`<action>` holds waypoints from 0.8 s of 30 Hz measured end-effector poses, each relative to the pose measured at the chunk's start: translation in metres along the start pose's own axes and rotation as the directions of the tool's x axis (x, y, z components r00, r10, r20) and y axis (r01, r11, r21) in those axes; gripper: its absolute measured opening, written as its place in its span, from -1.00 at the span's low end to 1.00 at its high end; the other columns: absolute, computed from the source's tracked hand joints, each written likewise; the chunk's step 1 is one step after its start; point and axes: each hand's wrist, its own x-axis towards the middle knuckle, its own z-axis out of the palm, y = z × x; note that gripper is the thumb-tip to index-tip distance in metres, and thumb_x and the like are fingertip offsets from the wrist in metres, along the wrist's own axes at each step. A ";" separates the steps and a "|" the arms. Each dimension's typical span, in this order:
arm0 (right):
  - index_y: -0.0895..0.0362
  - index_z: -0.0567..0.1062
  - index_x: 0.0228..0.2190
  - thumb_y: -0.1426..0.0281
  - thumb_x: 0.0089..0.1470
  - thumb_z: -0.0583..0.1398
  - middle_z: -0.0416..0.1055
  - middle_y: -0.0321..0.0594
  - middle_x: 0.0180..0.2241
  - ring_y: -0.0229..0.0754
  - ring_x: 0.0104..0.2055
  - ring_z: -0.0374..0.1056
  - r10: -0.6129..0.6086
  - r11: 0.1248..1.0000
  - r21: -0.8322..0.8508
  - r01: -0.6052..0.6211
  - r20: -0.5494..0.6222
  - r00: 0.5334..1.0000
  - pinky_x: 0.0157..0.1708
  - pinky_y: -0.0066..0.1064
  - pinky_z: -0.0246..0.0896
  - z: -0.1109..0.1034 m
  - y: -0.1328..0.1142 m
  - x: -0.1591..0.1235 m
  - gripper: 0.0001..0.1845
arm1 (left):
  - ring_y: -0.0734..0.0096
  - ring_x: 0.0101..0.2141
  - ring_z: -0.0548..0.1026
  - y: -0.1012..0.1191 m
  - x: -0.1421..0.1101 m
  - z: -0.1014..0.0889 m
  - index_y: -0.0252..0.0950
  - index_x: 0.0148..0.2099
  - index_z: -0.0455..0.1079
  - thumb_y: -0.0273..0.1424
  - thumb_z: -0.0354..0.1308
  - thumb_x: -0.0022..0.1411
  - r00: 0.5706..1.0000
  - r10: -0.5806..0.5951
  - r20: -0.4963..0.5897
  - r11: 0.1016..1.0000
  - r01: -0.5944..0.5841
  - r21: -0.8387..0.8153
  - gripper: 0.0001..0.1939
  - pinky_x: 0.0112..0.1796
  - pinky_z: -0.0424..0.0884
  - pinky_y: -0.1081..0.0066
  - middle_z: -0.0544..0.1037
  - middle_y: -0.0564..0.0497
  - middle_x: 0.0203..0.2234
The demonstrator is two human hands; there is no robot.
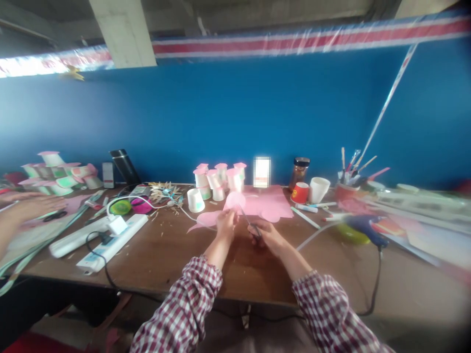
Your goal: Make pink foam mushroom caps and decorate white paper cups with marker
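Observation:
Pinched in my left hand [227,223] is a round pink paper disc [236,199], held up above the table. My right hand [265,235] grips a pair of scissors [254,229], whose blades point up and left, close to the disc's right edge. Behind both hands lies a large pink paper sheet [272,198] with rounded cut pieces around it. A pink paper scrap [208,220] rests just left of my left hand. Whether the blades touch the disc I cannot tell.
Paper cups with pink tops [220,179] stand behind my hands, near a white cup [196,200]. Left are power strips [114,242] with cables. Right are a red cup [300,192], markers [307,215] and a blue glue gun [364,229]. Another person's hand [37,213] is far left.

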 end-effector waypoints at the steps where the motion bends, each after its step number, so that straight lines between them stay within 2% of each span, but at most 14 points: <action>1: 0.19 0.46 -0.36 0.12 -0.14 0.29 0.38 -0.31 -0.58 -0.36 -0.63 0.27 0.004 1.000 -0.007 -0.004 -0.005 1.000 -0.74 -0.61 -0.13 0.000 0.000 0.000 -0.60 | 0.66 -0.65 0.28 0.000 0.000 0.000 -0.35 -0.51 0.33 -0.33 0.31 -0.15 1.000 -0.001 0.001 1.000 0.001 0.001 -0.77 -0.59 0.14 0.57 0.35 0.13 -0.70; 14: 0.20 0.47 -0.36 0.15 -0.13 0.29 0.39 -0.31 -0.59 -0.38 -0.64 0.27 0.021 1.000 -0.009 -0.022 -0.015 1.000 -0.75 -0.63 -0.15 -0.001 0.002 0.001 -0.61 | 0.67 -0.65 0.28 0.003 -0.004 0.000 -0.35 -0.48 0.33 -0.36 0.27 -0.13 1.000 -0.008 -0.020 1.000 0.008 -0.020 -0.80 -0.60 0.13 0.58 0.37 0.13 -0.67; 24: 0.20 0.46 -0.39 0.13 -0.11 0.28 0.37 -0.32 -0.59 -0.38 -0.64 0.27 0.004 1.000 -0.002 -0.004 0.035 0.999 -0.75 -0.63 -0.15 -0.002 0.002 0.001 -0.62 | 0.69 -0.65 0.28 0.005 -0.005 0.000 -0.35 -0.47 0.35 -0.35 0.25 -0.11 1.000 -0.007 -0.009 1.000 0.007 -0.009 -0.81 -0.58 0.13 0.59 0.38 0.13 -0.66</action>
